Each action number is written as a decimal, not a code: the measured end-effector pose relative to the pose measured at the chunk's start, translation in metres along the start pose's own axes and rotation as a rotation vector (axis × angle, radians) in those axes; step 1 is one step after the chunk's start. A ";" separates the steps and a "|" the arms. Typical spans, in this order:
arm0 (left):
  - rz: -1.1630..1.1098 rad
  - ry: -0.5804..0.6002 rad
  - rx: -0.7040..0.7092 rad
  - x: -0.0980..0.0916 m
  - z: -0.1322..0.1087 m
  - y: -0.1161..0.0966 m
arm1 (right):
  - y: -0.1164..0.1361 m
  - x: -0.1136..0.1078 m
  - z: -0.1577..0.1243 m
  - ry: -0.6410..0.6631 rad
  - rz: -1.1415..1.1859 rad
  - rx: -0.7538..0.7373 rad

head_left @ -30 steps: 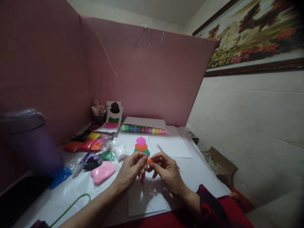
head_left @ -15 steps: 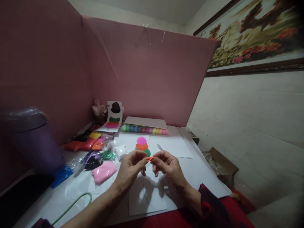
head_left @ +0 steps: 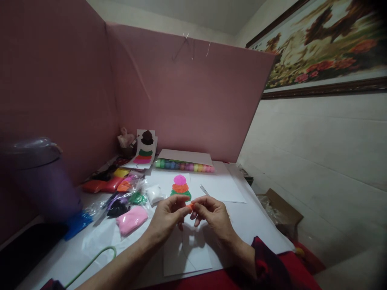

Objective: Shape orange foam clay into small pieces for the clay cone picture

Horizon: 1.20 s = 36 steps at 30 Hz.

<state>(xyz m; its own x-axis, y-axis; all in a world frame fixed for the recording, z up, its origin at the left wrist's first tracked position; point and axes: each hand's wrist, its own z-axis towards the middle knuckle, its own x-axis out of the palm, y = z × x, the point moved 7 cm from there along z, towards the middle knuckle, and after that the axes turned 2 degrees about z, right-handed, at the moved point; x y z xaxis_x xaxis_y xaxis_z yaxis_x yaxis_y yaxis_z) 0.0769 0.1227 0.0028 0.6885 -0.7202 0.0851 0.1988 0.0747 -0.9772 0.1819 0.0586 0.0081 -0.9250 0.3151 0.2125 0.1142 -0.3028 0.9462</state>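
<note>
A small piece of orange modelling clay (head_left: 190, 206) is pinched between the fingertips of my left hand (head_left: 169, 213) and my right hand (head_left: 213, 215). Much of the clay is hidden by the fingers. Both hands hover over a white sheet of paper (head_left: 187, 262) near the table's front. Just beyond them lies a sheet with a clay figure (head_left: 180, 187) in stacked pink, orange and green layers. A slim metallic tool (head_left: 204, 189) rests on paper past my right hand.
On the left lie bags of coloured clay, a pink pack (head_left: 132, 220) nearest. A purple lidded container (head_left: 45, 181) stands behind them. At the back are a long pack of coloured clay (head_left: 184, 165) and a reference picture (head_left: 145, 149). A cardboard box (head_left: 282, 209) sits at right.
My hands have come closer together and slightly lower. The orange clay, which was stretched between the fingertips, now shows as a smaller piece.
</note>
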 end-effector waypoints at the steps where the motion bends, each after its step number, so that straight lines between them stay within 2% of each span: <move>1: 0.017 0.015 -0.012 0.002 0.000 0.000 | 0.001 0.002 -0.001 0.019 -0.007 -0.010; 8: -0.002 0.026 -0.015 0.004 -0.003 -0.004 | 0.005 0.006 -0.010 0.036 -0.191 -0.128; 11: -0.052 0.055 -0.035 0.006 -0.003 -0.001 | 0.007 0.009 -0.012 0.087 -0.287 -0.179; 14: -0.097 0.025 -0.072 0.005 -0.002 0.001 | 0.010 0.009 -0.014 0.096 -0.349 -0.238; 18: -0.063 0.058 -0.079 0.006 -0.003 0.001 | 0.014 0.010 -0.016 0.106 -0.449 -0.282; 20: -0.080 0.076 -0.063 0.006 -0.003 0.000 | 0.014 0.010 -0.015 0.104 -0.410 -0.244; 24: -0.096 0.089 -0.030 0.006 -0.002 -0.003 | 0.008 0.005 -0.008 0.067 -0.160 -0.106; 29: -0.053 0.017 0.008 0.001 0.000 -0.005 | -0.004 -0.005 0.001 -0.005 0.100 0.030; 32: -0.059 -0.022 0.014 -0.003 0.000 -0.004 | -0.005 -0.010 0.002 -0.058 0.122 0.034; 36: -0.035 0.019 0.049 -0.001 0.000 -0.004 | -0.004 -0.012 0.001 -0.090 0.047 0.018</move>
<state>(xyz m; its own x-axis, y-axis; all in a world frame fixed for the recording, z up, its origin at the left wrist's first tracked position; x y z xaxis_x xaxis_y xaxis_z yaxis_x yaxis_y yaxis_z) 0.0761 0.1230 0.0065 0.6673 -0.7359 0.1145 0.2563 0.0826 -0.9631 0.1931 0.0570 0.0020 -0.8823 0.3807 0.2767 0.1637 -0.3029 0.9389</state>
